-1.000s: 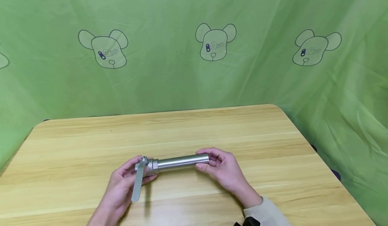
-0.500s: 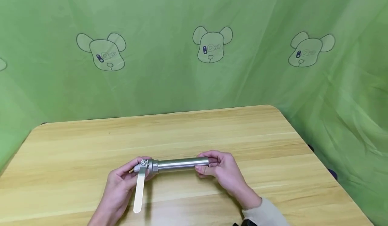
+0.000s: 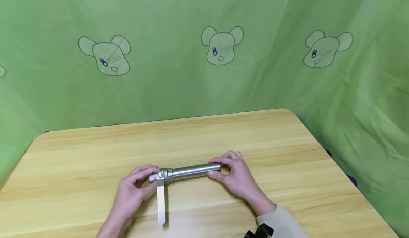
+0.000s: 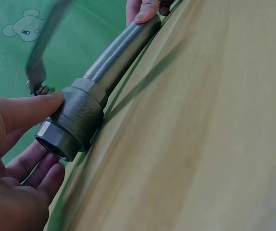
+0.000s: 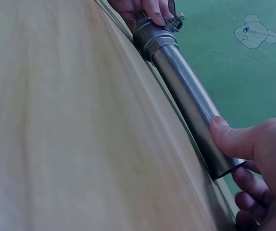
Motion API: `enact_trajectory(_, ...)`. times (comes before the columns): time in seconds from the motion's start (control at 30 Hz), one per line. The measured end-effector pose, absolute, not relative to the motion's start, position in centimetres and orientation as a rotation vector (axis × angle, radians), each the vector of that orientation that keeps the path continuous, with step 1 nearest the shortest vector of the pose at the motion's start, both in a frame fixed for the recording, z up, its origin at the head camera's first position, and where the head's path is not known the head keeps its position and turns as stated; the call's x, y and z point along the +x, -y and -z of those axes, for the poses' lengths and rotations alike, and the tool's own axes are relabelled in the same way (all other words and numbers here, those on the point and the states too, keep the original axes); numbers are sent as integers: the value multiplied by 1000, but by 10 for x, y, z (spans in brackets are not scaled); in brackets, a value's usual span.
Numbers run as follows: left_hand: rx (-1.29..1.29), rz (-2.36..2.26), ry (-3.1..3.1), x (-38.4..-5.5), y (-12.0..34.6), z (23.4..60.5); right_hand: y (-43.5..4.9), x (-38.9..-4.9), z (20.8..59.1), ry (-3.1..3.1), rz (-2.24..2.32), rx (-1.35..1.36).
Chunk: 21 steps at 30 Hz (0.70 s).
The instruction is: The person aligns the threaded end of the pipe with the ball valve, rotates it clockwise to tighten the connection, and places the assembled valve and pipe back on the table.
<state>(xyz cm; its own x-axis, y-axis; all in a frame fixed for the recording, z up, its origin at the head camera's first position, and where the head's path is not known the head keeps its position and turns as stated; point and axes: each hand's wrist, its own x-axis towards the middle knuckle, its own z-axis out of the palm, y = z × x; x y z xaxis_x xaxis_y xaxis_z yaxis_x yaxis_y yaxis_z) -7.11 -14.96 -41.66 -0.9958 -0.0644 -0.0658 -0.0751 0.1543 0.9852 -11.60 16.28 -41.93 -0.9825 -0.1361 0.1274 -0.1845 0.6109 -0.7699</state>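
A steel ball valve (image 3: 165,176) with a flat lever handle (image 3: 161,203) is joined to a smooth metal pipe (image 3: 195,171). My left hand (image 3: 130,192) grips the valve body at its left end, thumb on the near side. In the left wrist view, the hex end (image 4: 57,140) of the valve faces the camera, with cast lettering on the body. At the pipe's far right end, my right hand (image 3: 239,178) pinches it between thumb and fingers. The lever points toward me in the head view. From the right wrist view, the pipe's end rim (image 5: 228,169) lies beside the right fingers.
Everything is over a wood-grain table (image 3: 96,153) with rounded back corners. Behind it hangs a green curtain (image 3: 166,71) printed with bear heads. A black device (image 3: 261,231) sits at the right sleeve (image 3: 281,221).
The valve and my left hand have shifted slightly right. The lever has turned from slanting left to pointing nearly straight at me. My right hand stays on the pipe's end, its fingers moved a little.
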Motion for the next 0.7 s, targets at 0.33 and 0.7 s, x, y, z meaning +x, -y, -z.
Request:
enact_trajectory(0.33, -74, -1977, -2365, -74, 152, 415, -165, -118, 422, 2783, -1323, 266)
enact_trajectory(0.7, 46, -1798, -2531, -72, 160, 409, -173, -115, 419, 2759, -1191, 350)
